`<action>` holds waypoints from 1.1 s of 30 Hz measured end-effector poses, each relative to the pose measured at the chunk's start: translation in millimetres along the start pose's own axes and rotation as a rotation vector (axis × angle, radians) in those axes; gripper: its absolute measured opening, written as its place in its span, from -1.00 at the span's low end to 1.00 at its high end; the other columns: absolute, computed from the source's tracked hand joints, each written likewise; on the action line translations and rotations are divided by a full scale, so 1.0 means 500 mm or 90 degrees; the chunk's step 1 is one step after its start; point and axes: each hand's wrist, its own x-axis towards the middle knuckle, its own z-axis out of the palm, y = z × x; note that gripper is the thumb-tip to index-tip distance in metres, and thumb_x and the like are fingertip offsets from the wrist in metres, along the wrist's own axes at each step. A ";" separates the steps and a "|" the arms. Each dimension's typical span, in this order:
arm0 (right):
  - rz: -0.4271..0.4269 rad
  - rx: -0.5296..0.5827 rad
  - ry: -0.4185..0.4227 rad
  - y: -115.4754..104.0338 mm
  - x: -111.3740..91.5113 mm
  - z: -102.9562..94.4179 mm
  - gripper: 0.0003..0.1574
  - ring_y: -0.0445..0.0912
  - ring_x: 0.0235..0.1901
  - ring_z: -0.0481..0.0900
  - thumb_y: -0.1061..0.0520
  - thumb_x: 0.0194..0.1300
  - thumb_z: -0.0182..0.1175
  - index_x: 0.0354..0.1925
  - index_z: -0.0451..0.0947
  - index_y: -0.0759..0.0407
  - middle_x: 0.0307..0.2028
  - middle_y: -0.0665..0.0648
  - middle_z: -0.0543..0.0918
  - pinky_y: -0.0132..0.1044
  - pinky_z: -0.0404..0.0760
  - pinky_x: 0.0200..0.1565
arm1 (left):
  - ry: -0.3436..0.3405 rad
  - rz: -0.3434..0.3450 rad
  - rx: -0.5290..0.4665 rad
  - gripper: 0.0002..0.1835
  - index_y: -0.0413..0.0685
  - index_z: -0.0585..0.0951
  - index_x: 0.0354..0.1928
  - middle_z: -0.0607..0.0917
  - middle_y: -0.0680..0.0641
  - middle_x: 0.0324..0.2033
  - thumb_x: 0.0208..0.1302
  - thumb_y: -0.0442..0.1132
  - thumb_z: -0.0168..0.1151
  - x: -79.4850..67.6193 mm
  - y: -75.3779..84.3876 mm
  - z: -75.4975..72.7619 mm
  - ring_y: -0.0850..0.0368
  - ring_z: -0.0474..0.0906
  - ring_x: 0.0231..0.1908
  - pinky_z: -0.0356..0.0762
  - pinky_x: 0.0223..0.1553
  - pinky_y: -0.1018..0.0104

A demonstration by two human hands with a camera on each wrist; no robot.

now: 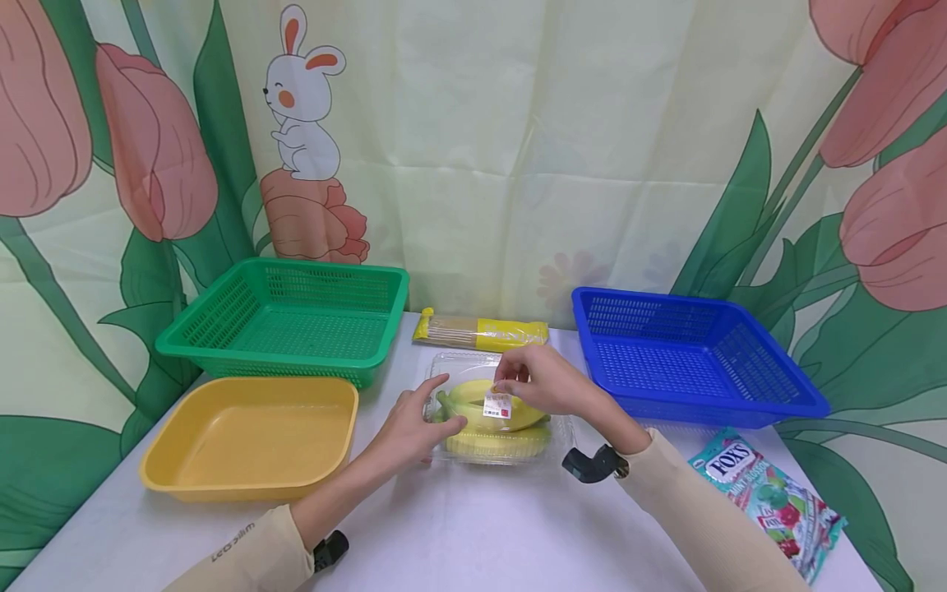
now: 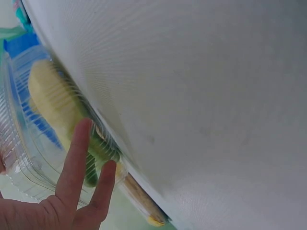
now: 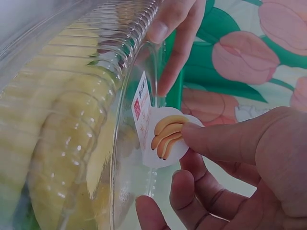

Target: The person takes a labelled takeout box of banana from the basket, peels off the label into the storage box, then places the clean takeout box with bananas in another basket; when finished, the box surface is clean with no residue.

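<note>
A clear plastic clamshell box [image 1: 510, 457] stands closed in the middle of the table, with yellow-green bananas [image 1: 468, 395] inside. My left hand [image 1: 413, 423] is at the box's left side, thumb and fingers spread; in the left wrist view two fairly straight fingers [image 2: 75, 163] lie against its ribbed wall. Above the lid, my right hand [image 1: 549, 382] pinches a white sticker [image 3: 170, 136] with a banana picture between thumb and fingers. Next to the sticker, a small white label [image 3: 141, 108] with a red square is at the lid. Whether sticker and label are joined is unclear.
Behind the box lies a yellow pack of noodles [image 1: 481, 331]. A green basket [image 1: 355, 362] and a yellow tub [image 1: 244, 493] stand left, a blue basket [image 1: 710, 409] right. A FOX'S candy bag [image 1: 773, 501] lies beside the right forearm.
</note>
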 end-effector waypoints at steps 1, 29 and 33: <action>0.000 0.000 0.000 -0.001 -0.001 0.000 -0.92 -0.20 -0.45 0.46 0.23 0.38 0.39 -0.31 0.73 0.11 -0.47 -0.01 0.67 -0.41 0.45 -0.36 | -0.001 0.000 0.000 -0.14 0.27 0.32 0.61 0.42 -0.31 0.33 0.32 0.01 0.48 0.000 0.000 0.000 -0.13 0.53 0.07 0.75 -0.41 0.19; 0.019 0.003 -0.006 -0.015 -0.012 -0.004 -0.92 -0.18 -0.45 0.48 0.20 0.39 0.40 -0.31 0.74 0.12 -0.41 0.14 0.74 -0.41 0.45 -0.37 | 0.002 0.014 -0.001 -0.15 0.28 0.34 0.60 0.42 -0.34 0.32 0.31 0.03 0.49 -0.006 0.002 0.001 -0.03 0.57 -0.12 0.67 -0.49 0.25; 0.015 0.005 -0.006 -0.018 -0.014 -0.007 -0.93 -0.19 -0.45 0.48 0.21 0.38 0.40 -0.30 0.74 0.12 -0.41 0.16 0.75 -0.41 0.45 -0.37 | 0.003 0.007 0.002 -0.15 0.30 0.33 0.60 0.42 -0.33 0.33 0.32 0.03 0.48 -0.005 0.002 0.002 -0.04 0.57 -0.10 0.66 -0.49 0.27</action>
